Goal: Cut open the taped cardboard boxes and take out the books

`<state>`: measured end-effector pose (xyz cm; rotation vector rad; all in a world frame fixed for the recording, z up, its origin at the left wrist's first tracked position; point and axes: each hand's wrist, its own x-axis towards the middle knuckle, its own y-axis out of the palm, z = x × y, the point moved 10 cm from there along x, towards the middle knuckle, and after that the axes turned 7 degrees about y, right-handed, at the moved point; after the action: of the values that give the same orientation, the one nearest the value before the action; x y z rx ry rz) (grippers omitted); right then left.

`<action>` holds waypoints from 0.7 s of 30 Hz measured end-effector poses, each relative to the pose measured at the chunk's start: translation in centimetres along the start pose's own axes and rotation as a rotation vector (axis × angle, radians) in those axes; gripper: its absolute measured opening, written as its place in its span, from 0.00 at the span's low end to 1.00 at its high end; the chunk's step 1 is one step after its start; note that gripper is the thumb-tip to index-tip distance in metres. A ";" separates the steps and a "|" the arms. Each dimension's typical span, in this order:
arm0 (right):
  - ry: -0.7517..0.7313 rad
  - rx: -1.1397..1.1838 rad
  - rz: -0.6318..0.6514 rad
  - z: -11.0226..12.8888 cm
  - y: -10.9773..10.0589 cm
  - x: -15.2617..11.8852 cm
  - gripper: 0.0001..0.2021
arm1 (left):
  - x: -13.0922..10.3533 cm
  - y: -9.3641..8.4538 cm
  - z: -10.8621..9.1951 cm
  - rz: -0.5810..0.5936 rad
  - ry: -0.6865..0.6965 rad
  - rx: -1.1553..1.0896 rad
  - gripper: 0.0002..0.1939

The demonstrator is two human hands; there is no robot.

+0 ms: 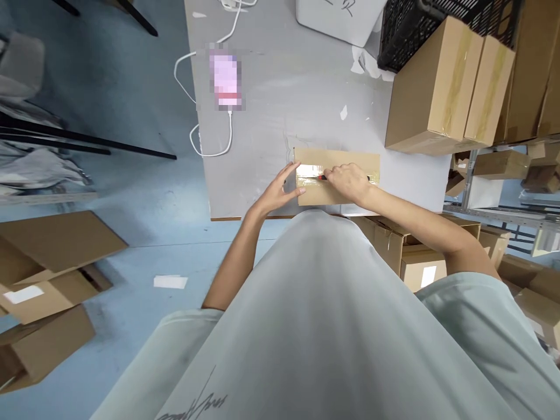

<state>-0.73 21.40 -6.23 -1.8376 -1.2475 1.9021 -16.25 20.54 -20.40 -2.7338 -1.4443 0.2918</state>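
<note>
A small cardboard box (336,156) lies near the table's front edge, with shiny tape (307,172) running lengthwise along its top. My right hand (350,182) is closed around a red-and-black box cutter (323,177), held over the tape line. Most of the cutter's handle is covered by my fingers, and the blade is too small to make out. At the box's left end is my left hand (276,193), thumb and fingers spread apart, fingertips against the box's edge.
Taped cardboard boxes (455,87) and a black crate (420,29) stand at the table's right. A blurred phone (226,79) with a white cable lies at the left on the grey table (271,105). More cartons (52,245) are on the floor at left and below right.
</note>
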 end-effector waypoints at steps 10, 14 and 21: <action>0.101 0.083 0.006 -13.9 7.1 -4.4 0.25 | -0.6 -0.5 0.7 -0.134 -0.197 0.031 0.60; 0.135 0.082 0.000 -18.2 9.7 -5.2 0.23 | -0.6 -0.6 0.9 -0.155 -0.256 0.058 0.61; 0.131 0.216 -0.095 -23.8 14.0 -4.2 0.19 | -1.6 -0.9 1.1 -0.218 -0.315 0.132 0.59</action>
<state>26.91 19.80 -9.48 -1.7292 -1.0242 1.7591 -18.04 19.70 -21.18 -2.4803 -1.7067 0.8039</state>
